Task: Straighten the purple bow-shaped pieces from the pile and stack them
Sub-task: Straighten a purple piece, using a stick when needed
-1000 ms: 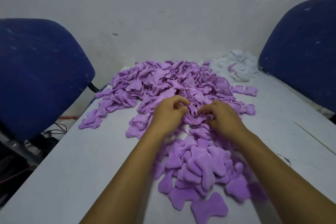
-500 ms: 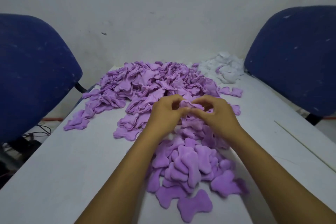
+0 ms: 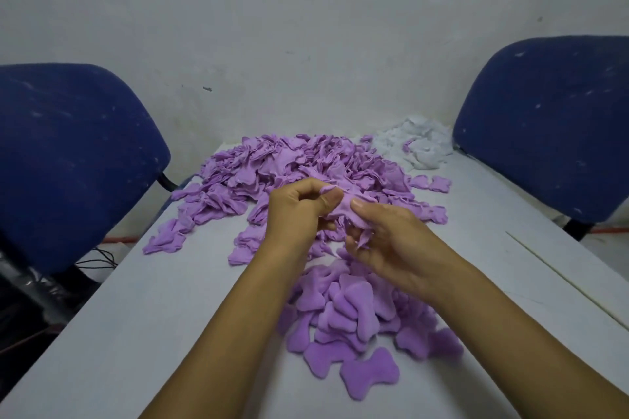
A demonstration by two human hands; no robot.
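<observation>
**A:** Both hands up off the table here. The left hand pinches one end of a crumpled purple piece between thumb and curled fingers; the right hand grips the other end, thumb on top.

**B:** And which way does that piece run?

**A:** Left to right between the two grips, slightly uphill toward the left thumb, with a loose flap hanging down under the right fingers. It hangs above the near edge of the big pile, which lies beyond the hands.

**B:** So pulling it flat means the hands drawing apart along that line?

**A:** That's my read. Neither hand is nearer; it's shared. The flattened stack lies straight below and toward the person, so once flat it probably comes down and back.

**B:** Anything else about?

**A:** White pieces far right, and a blue chair on either side.
</observation>
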